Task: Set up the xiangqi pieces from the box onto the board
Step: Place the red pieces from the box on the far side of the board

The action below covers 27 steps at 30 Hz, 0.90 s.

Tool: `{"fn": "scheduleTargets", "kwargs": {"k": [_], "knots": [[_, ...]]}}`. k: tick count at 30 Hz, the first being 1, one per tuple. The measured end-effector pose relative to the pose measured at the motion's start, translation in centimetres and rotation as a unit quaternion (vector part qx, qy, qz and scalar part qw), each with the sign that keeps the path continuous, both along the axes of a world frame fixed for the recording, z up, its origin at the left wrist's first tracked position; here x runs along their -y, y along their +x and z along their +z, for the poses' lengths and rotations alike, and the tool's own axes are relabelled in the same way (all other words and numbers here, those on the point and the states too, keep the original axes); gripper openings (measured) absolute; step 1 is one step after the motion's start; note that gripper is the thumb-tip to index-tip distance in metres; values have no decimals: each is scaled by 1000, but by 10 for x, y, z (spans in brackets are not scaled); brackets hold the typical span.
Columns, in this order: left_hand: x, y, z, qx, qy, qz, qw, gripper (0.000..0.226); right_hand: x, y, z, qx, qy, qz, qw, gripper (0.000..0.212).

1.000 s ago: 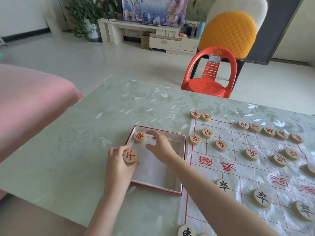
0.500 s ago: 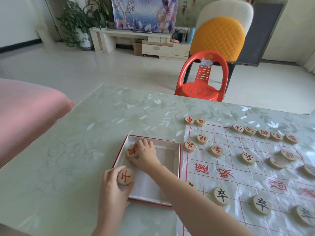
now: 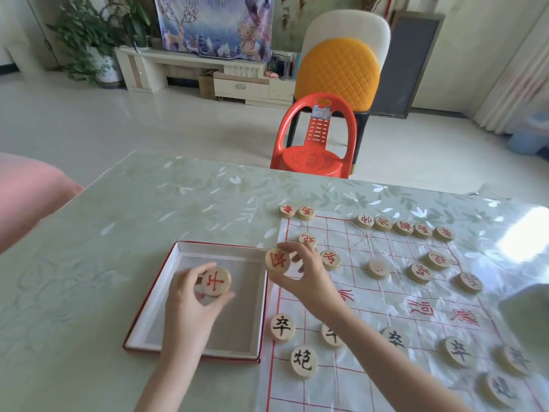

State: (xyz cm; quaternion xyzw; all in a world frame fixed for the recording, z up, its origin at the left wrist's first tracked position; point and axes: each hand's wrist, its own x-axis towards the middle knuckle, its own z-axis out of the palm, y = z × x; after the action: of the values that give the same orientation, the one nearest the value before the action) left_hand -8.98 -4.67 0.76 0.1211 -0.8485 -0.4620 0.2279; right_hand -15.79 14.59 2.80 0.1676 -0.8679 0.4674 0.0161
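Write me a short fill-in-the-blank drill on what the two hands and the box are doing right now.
1. Each hand holds ____ red-marked piece.
2. The left hand holds its piece above the ____.
3. The right hand holds its piece over the box's ____ edge.
4. No loose pieces lie ____ the box.

Missing words: one; box; right; inside

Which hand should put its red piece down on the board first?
Right hand: its red piece is already at the board edge, while the left hand holds its piece above the box.

red plastic chair (image 3: 314,144) | potted plant (image 3: 89,40) | TV cabinet (image 3: 190,69) | green tablecloth (image 3: 89,263)
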Motion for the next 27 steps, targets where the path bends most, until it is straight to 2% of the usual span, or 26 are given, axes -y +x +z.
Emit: {"fn": "scheduleTargets", "kwargs": {"k": [5, 10, 14, 19, 27], "knots": [[-53, -20, 28, -48, 5, -59, 997, 54, -44, 3, 10, -6, -36, -40, 999, 47], [-87, -35, 29, -49, 7, -91, 995, 57, -83, -2, 10, 9, -48, -76, 996, 44], [-110, -57, 17, -23, 4, -115, 993, 66, -115, -10, 3, 26, -59, -112, 992, 42], [-149, -122, 13, 25, -73, -159, 984, 54, -153, -21, -6, 43, -75, -149, 985, 42], [-197, -240, -10, 99, -97, -202, 970, 53, -185, -55, -18, 61, -68, -159, 983, 42]]}}
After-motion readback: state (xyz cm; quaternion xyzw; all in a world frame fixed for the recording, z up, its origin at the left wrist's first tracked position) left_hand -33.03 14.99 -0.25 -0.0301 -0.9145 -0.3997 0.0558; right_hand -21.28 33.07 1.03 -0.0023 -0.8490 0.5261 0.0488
